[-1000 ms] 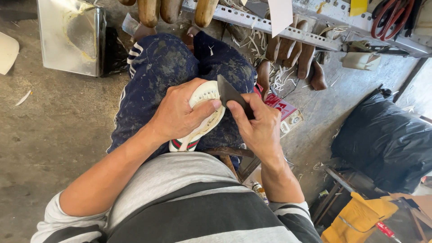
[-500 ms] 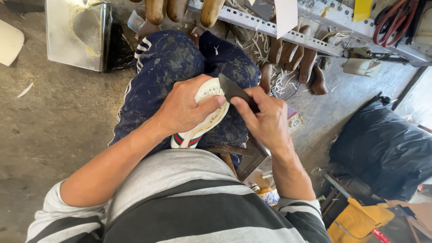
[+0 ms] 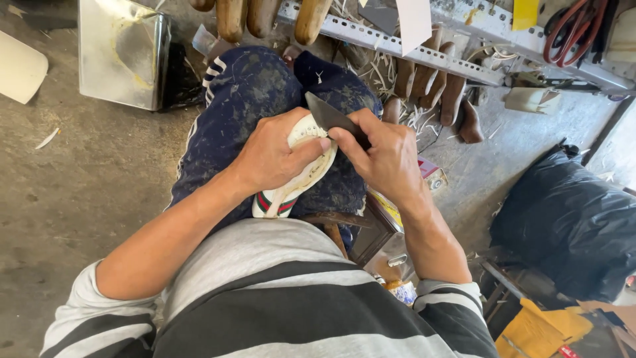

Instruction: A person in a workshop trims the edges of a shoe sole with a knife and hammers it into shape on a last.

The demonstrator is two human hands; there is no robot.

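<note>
Since the earlier frames the dark blade (image 3: pixel 329 117) is seen tilted a little differently against the shoe's edge, and the right hand (image 3: pixel 381 156) has shifted slightly along the rim; the shoe, the lap and the left hand's hold are much as they were.

At the far left a pale flat piece (image 3: pixel 20 66) lies on the concrete floor (image 3: pixel 79 199), and beside it a dented metal tin (image 3: pixel 122 53) stands, both well apart from the work. The white shoe (image 3: pixel 301 176) is rested sole-up on the thighs, on stained blue trousers (image 3: pixel 245 99), so that it is braced from below. The left hand (image 3: pixel 271 159) is closed over its middle, thumb laid across the sole, which appears to pin it against the pressure of the tool. A striped green and red band shows at the heel end, near the grey striped shirt (image 3: pixel 265 298).

The blade is pinched close to its tip by the right hand's closed fingers, a short grip that seems suited to fine control at the sole's rim. Whether the edge is cutting or only touching cannot be told.

Farther right, wooden shoe lasts (image 3: pixel 437 83) hang from a perforated metal rail (image 3: pixel 391 43), pale shavings lie beneath, and a black bag (image 3: pixel 570 225) sits against the wall with a yellow cloth (image 3: pixel 543 328) below it.
</note>
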